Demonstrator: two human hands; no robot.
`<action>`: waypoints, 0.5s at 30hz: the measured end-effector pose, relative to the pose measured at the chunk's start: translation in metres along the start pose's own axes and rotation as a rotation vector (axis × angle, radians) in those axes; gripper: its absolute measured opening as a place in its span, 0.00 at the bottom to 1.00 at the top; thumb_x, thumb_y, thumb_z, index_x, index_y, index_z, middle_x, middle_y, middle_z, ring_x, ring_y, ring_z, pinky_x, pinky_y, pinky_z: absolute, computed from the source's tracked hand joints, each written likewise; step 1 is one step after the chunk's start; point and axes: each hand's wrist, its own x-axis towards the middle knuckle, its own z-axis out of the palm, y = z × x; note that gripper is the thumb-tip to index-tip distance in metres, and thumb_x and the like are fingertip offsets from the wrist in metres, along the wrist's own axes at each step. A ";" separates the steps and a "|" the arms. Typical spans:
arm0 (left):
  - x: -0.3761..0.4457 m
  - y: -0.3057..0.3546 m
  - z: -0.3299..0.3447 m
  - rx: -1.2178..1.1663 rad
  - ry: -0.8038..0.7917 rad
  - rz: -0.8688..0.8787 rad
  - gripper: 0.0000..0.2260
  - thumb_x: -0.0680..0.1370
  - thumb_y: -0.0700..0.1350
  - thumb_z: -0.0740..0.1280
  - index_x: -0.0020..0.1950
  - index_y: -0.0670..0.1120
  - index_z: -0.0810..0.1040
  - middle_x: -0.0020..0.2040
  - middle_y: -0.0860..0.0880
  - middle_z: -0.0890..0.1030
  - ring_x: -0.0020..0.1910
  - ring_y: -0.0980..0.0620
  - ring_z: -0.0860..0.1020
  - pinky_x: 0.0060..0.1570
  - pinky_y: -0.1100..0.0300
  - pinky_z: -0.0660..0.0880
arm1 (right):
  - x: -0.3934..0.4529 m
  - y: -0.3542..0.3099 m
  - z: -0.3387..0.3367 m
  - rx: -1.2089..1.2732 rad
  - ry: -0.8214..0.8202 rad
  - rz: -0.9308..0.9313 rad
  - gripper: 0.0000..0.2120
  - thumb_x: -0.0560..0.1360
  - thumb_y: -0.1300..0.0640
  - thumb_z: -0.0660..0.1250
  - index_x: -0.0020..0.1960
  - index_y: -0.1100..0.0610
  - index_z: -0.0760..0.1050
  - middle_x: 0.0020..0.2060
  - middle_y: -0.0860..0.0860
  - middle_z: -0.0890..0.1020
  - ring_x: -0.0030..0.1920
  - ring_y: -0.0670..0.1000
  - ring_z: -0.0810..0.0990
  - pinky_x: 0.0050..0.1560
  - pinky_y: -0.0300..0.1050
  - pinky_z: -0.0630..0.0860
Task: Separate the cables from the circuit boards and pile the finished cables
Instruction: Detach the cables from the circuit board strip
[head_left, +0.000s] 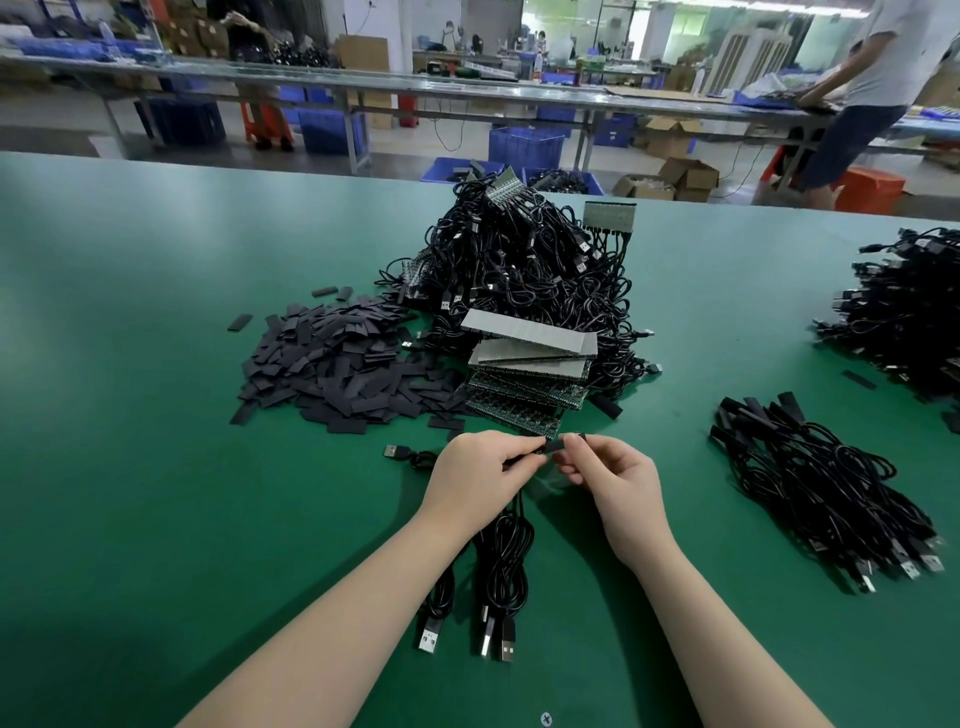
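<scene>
- Nearest me, three USB plugs (488, 636) lay on the green table (130, 467), their black cables (506, 551) running up under the person's left wrist.
- The left hand (480, 480) was curled around the top of that small bunch, and its fingertips pinched one cable end.
- The right hand (615, 480) pinched a small black sleeve (558, 446) at that same end, and the two hands almost touched.
- My guess was that one cable's end was being finished; whether the sleeve was going on or coming off I could not tell.
- The next move likely called for a steady pull along the cable, then a reach to the right.
- To the right lay the pile of finished cables (831, 493), plugs toward the near edge.
- Just beyond the hands sat a stack of circuit boards (530, 358), with a heap of flat black sleeves (337, 364) to its left.
- Behind them rose the big tangle of unsorted cables (524, 260), with boards still attached.
</scene>
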 end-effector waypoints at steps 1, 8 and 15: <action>0.000 0.000 0.000 0.001 -0.005 0.005 0.12 0.76 0.52 0.70 0.58 0.54 0.83 0.53 0.55 0.84 0.51 0.61 0.79 0.50 0.70 0.74 | 0.000 0.000 0.000 -0.026 -0.009 -0.007 0.06 0.75 0.53 0.73 0.41 0.54 0.85 0.36 0.52 0.86 0.35 0.45 0.81 0.40 0.35 0.78; -0.002 0.002 -0.001 0.017 -0.003 0.008 0.11 0.76 0.49 0.69 0.58 0.54 0.83 0.51 0.55 0.85 0.48 0.60 0.80 0.47 0.70 0.74 | -0.001 -0.002 0.000 -0.093 -0.048 -0.014 0.04 0.74 0.53 0.74 0.41 0.49 0.85 0.35 0.50 0.85 0.36 0.46 0.79 0.42 0.39 0.77; -0.002 0.007 -0.002 0.038 0.003 0.048 0.10 0.76 0.48 0.68 0.56 0.56 0.84 0.49 0.57 0.85 0.48 0.60 0.80 0.48 0.65 0.75 | -0.003 -0.004 0.003 -0.150 -0.095 -0.040 0.04 0.74 0.57 0.75 0.43 0.49 0.85 0.37 0.52 0.86 0.37 0.45 0.81 0.41 0.40 0.78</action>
